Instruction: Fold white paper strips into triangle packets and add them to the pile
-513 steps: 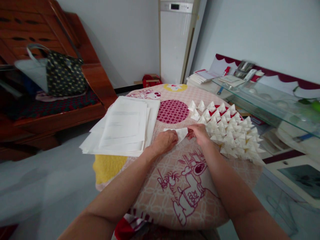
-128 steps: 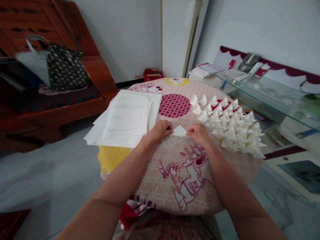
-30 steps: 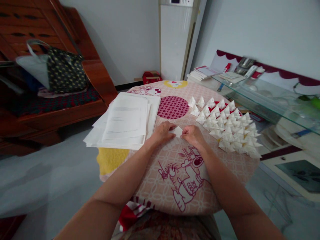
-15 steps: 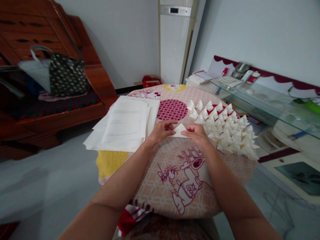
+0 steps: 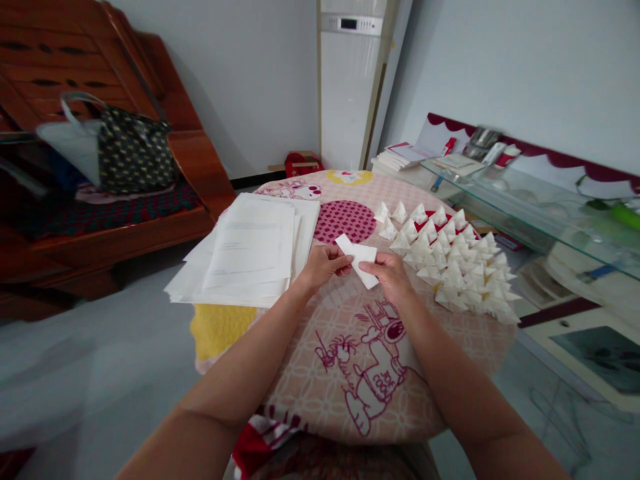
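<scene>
A small white folded paper (image 5: 364,259), with a strip end pointing to the upper left and another to the lower right, is pinched between both hands above the patterned tablecloth (image 5: 320,373). My left hand (image 5: 324,263) is closed on its left side, thumb on top. On its right side my right hand (image 5: 389,272) is closed too, its thumb pressed on the face of the paper. To the right stand many pointed folded paper pieces (image 5: 450,257) in rows. A stack of white sheets (image 5: 250,243) lies to the left of my left hand.
A glass shelf (image 5: 540,213) with several items on it borders the table's right side. At the left is a wooden bench (image 5: 190,167) carrying a dark patterned bag (image 5: 133,150). Behind the table stands a tall white air conditioner (image 5: 347,93).
The paper in my hands has gone from a triangle with a flat lower edge to a tilted shape with strip ends showing. Both hands stay in nearly the same place.
</scene>
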`<state>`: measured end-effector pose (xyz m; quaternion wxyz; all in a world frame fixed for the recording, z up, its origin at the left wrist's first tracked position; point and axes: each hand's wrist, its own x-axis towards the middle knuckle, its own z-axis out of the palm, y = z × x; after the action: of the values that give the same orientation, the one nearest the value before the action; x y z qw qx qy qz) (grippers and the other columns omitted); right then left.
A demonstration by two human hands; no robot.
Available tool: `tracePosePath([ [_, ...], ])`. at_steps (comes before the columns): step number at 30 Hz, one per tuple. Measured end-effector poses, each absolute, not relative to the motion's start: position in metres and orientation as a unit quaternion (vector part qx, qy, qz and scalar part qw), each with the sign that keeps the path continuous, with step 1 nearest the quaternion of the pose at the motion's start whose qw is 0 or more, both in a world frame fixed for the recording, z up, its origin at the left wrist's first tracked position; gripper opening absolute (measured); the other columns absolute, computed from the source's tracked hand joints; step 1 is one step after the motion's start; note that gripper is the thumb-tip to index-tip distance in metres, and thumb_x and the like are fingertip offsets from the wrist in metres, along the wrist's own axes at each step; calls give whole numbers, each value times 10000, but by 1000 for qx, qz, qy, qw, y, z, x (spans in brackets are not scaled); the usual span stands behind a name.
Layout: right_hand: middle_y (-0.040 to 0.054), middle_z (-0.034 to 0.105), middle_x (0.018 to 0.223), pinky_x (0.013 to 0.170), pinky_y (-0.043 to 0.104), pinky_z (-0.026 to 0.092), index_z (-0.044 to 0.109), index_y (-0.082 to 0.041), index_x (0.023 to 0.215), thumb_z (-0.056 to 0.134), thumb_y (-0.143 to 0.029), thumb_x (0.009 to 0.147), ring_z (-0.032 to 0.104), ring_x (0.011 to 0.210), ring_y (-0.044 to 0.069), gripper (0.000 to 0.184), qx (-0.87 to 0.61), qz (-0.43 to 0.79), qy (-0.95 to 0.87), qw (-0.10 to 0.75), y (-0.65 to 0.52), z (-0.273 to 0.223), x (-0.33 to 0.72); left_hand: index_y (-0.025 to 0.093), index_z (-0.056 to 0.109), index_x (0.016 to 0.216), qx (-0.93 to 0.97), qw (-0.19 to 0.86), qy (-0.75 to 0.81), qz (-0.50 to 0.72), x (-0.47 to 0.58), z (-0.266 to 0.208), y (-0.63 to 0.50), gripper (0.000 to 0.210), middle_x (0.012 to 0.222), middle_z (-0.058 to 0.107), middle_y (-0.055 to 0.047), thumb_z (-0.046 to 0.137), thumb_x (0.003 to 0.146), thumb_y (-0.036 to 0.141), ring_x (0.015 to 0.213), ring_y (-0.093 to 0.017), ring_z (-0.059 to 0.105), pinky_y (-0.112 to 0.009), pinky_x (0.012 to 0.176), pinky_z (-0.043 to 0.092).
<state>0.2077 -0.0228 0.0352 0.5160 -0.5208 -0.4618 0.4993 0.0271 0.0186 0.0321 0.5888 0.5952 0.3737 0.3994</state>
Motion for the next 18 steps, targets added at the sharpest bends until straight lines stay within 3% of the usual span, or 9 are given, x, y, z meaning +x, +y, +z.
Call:
tracePosePath([
  [4,7,699,668,576,283,485,755,-199,773,778,-470,663,596,608,162,293,-525,423,-498,546,-20,33,211,145,617,641,670,522,384,362,25,33,19,321,562,632,-5,771,797,379,482,-83,524,-203,469,375],
  [10,14,694,695,632,313,507,726,-209,733,769,-418,675,611,657,179,222,-528,335,-547,556,-20,36,219,156,612,673,658,512,363,417,29,35,16,310,593,631,-1,762,795,398,530,-91,554,-211,519,442],
  [18,3,629,615,549,304,471,701,-212,701,749,-441,696,544,554,159,233,-538,340,-525,566,-20,34,220,129,720,964,596,537,351,483,30,39,13,250,798,735,-43,767,765,272,708,-121,669,-239,648,546],
])
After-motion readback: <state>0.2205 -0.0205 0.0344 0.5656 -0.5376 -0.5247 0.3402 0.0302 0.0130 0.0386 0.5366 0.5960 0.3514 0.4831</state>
